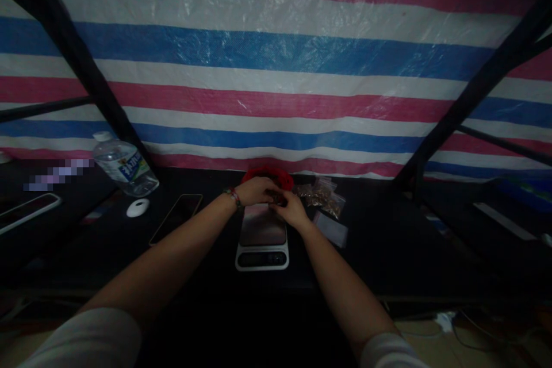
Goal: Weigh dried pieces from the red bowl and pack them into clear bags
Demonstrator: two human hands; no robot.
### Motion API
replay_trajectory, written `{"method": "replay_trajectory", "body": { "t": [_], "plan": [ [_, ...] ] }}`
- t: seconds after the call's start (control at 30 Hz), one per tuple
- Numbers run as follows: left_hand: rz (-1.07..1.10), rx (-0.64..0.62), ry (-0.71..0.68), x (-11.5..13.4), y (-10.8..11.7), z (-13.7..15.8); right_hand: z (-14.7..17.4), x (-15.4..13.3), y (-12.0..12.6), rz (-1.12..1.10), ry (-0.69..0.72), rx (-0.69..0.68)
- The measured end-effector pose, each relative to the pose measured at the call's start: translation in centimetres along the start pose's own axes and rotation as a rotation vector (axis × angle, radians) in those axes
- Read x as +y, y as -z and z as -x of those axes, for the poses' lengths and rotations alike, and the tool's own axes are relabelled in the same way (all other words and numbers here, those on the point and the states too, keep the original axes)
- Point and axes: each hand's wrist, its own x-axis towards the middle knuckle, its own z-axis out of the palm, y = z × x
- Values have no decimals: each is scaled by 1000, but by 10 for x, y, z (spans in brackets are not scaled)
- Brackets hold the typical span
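Note:
Just above the far end of a white kitchen scale [263, 233], my two hands meet. My left hand [257, 191] reaches in from the left with its fingers bent and closed. Opposite it, my right hand [291, 210] is closed too, its fingertips against those of the left. Something small and dark is between them, too dim to name. Behind my hands stands a red basket [266, 171], its contents largely hidden. Several clear zip bags [319, 194] with small brown pieces lie right of my right hand. Nearer me is a flat clear bag [332, 230].
On the left are a dark phone [176, 218], a white computer mouse [137, 207] and a clear plastic bottle [126, 165]. Black frame posts rise on both sides. A striped plastic sheet [276, 103] hangs behind the black table [388, 247].

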Motion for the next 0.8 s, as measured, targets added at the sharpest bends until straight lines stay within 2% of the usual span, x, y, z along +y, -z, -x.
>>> {"method": "replay_trajectory", "body": {
  "t": [0.2, 0.3, 0.43, 0.53, 0.6, 0.8],
  "plan": [
    [67, 67, 82, 2, 1, 7, 0, -5, 1, -17, 16, -19],
    [114, 156, 164, 0, 2, 7, -1, -6, 2, -51, 21, -15],
    [177, 310, 268, -13, -2, 5, 0, -5, 2, -48, 12, -8],
    [179, 377, 333, -29, -11, 0, 0, -4, 5, -34, 7, -5],
    [152, 371, 364, -39, -17, -4, 0, -5, 8, -33, 22, -30],
    [84, 220, 412, -58, -30, -6, 3, -13, 10, -43, 59, -138]
  ]
}}
